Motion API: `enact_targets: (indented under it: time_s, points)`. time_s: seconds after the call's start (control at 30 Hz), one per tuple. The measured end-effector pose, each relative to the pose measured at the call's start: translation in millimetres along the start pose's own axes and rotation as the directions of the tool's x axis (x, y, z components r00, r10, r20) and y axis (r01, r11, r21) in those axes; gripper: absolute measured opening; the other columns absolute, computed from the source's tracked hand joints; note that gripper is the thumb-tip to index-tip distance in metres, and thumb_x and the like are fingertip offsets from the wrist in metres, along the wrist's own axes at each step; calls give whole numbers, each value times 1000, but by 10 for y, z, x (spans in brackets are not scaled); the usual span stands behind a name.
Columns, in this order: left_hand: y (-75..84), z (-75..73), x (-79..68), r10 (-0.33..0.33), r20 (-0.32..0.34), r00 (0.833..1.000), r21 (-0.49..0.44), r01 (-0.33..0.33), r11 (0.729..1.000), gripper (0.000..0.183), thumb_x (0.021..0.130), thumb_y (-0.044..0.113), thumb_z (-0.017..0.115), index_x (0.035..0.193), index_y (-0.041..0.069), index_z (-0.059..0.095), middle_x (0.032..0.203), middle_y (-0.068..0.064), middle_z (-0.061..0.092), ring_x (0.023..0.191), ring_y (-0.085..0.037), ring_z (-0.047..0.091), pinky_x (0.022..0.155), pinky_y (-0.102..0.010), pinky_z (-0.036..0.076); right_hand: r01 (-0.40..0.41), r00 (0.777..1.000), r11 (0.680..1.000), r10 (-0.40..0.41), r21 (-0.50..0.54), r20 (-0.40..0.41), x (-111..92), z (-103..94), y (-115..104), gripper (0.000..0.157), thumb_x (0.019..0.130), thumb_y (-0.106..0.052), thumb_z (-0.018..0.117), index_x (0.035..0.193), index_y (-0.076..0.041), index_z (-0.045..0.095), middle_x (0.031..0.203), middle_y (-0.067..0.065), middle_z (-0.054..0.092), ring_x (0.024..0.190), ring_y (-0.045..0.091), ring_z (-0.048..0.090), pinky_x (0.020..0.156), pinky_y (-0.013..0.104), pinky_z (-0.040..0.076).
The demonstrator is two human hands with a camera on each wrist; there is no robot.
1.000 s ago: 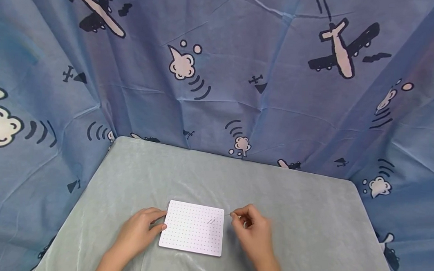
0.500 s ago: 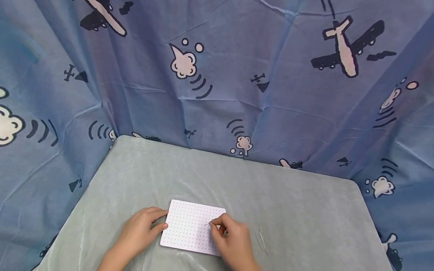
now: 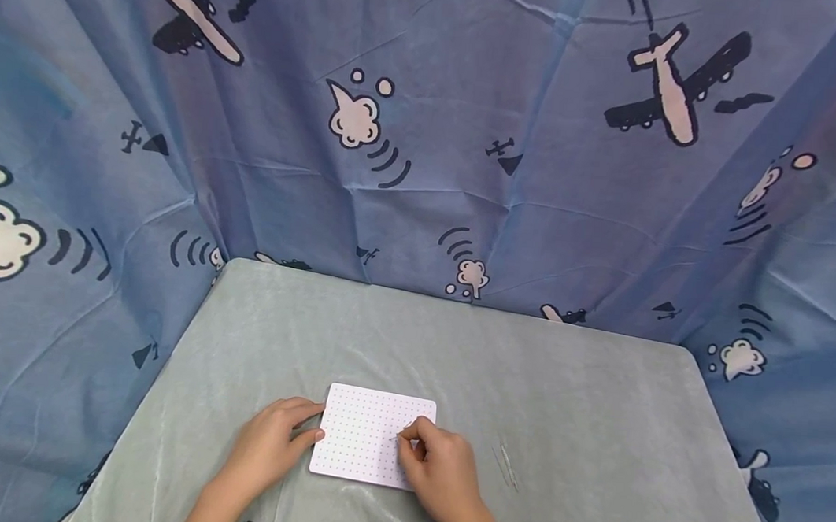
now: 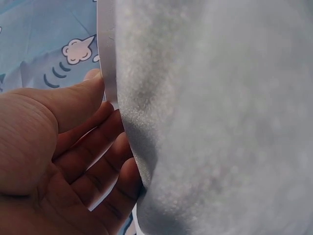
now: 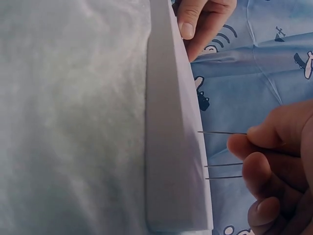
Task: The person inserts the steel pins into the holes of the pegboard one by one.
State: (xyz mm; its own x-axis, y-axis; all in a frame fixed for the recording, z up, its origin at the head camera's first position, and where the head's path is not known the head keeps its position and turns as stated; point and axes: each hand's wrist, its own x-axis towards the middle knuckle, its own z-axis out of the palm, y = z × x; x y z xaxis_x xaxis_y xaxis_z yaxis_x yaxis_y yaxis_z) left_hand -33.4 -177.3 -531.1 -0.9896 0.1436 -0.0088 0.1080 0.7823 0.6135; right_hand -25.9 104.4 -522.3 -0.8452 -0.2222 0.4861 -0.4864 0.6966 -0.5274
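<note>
A white board (image 3: 359, 435) with rows of small dots lies on the table. My left hand (image 3: 274, 439) steadies its left edge, thumb and index finger spread along that side. In the left wrist view the thumb (image 4: 85, 95) touches the edge and the other fingers lie against the cloth beside it. My right hand (image 3: 443, 467) is over the board's right part, pinching a thin metal needle (image 5: 222, 132) between thumb and index finger. The needle's tip is right at the board's face. Two more needles (image 5: 224, 165) stand in the board, partly behind the right fingers.
Several loose thin needles (image 3: 507, 464) lie on the grey cloth-covered table (image 3: 594, 420) right of the right hand. A blue curtain (image 3: 424, 135) printed with planes and clouds hangs behind and beside the table.
My right hand has moved left from beside the board to over its right part, carrying the needle tip onto it. The loose needles have come into sight. The left hand keeps its place.
</note>
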Motion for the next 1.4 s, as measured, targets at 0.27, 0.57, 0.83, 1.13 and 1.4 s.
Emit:
enact_targets:
  time_s: [0.27,0.57,0.83,1.13,1.4]
  points:
    - [7,-1,6,-5,4,1000,3,5,1000,39,91,23,92,129,18,83,123,8,76,109,-17,72,89,-42,61,1,1000,1000,-1,-1,3,6,28,-8,35,73,5,83,79,-24,64,61,-22,42,55,-12,33,51,9,30]
    - [22,8,8,-8,18,1000,-4,9,1000,40,91,24,92,129,18,82,125,7,77,109,-17,72,89,-43,61,-73,997,997,73,18,27,-7,7,-17,36,76,4,88,81,-25,67,62,-25,44,55,-14,34,49,10,32]
    - [38,-13,-4,-17,31,999,-12,17,1000,40,92,24,91,131,19,82,125,8,76,106,-15,72,87,-42,61,-161,986,985,158,62,61,-31,-110,1,35,78,-1,95,85,-24,70,64,-22,49,56,-9,41,52,14,40]
    - [35,-33,-14,-26,41,999,-9,26,1000,41,92,24,91,131,19,81,127,7,76,106,-17,72,88,-45,61,-402,914,910,406,-101,22,-181,-421,205,21,87,-15,94,85,-24,75,70,-20,60,58,-3,50,55,23,47]
    - [40,-24,-12,-17,31,999,-10,17,1000,41,92,24,91,131,19,82,127,6,76,107,-18,72,89,-46,61,-500,858,831,514,-243,-7,-410,-771,571,15,91,-22,92,101,-16,83,74,-17,64,59,0,53,56,28,48]
